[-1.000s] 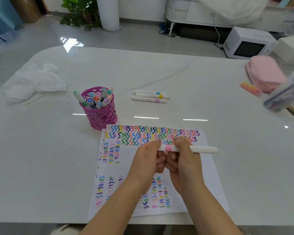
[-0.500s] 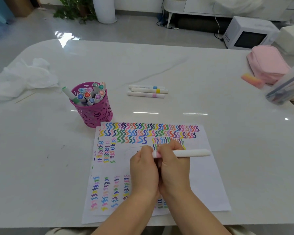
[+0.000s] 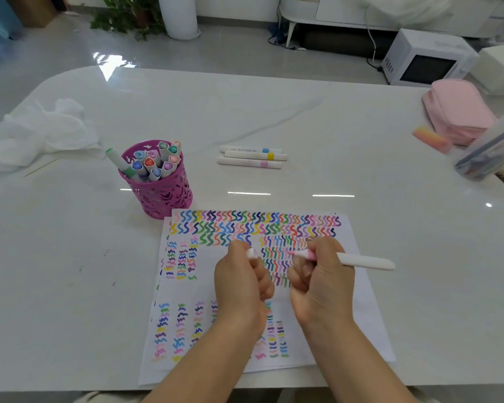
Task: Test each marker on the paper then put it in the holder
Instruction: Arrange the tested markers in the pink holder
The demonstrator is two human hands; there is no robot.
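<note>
Head view: both forearms reach in from the bottom edge over the paper (image 3: 364,330), fists side by side and a little apart. The left hand (image 3: 240,283) is curled, thumb and forefinger pinching a small white cap (image 3: 250,253). The right hand (image 3: 323,286) is clenched around a marker (image 3: 364,261) near its pink collar. The marker lies almost level above the sheet, long axis running left to right, its bare pink tip pointing left toward the cap and its white tail sticking out to the right. Whether the tip touches the paper cannot be told.

The pink holder (image 3: 157,196), full of markers, stands on the table (image 3: 274,112) just beyond the sheet's far left corner. Three markers (image 3: 250,157) lie side by side farther back. A crumpled tissue (image 3: 41,132) sits far left, and a pink pouch (image 3: 457,112) and a clear tub (image 3: 489,152) far right.
</note>
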